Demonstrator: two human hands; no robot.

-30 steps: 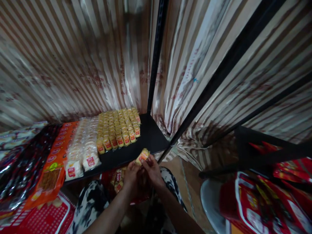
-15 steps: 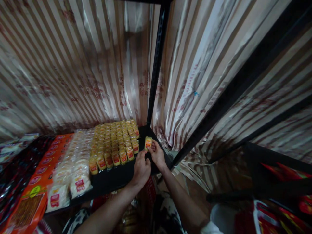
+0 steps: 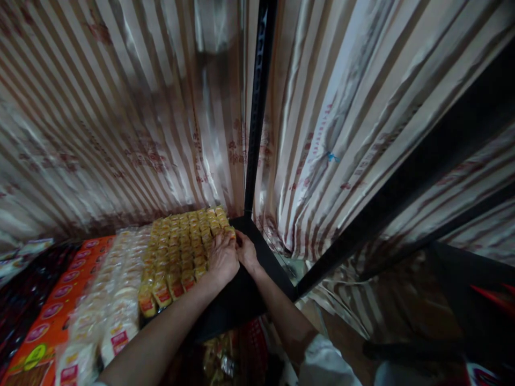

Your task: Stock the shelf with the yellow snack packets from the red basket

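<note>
Rows of small yellow snack packs (image 3: 183,244) with red labels fill the back right part of a black shelf (image 3: 257,252). My left hand (image 3: 222,258) lies over the right edge of those rows, fingers curled down onto the packs. My right hand (image 3: 245,252) is right beside it, fingers pressed against a yellow pack (image 3: 230,231) at the right end of the rows. The two hands touch each other. Most of that pack is hidden by my fingers.
White packs (image 3: 116,300) with red labels lie left of the yellow rows, then orange flat packets (image 3: 52,316) and dark shiny bags (image 3: 20,300). A black upright post (image 3: 254,123) rises at the shelf corner. Striped shiny curtain (image 3: 120,123) hangs behind. Red goods sit below the shelf.
My hands carried one yellow pack from below the shelf's front edge up and back to the right end of the yellow rows. The camera moved closer to the shelf.
</note>
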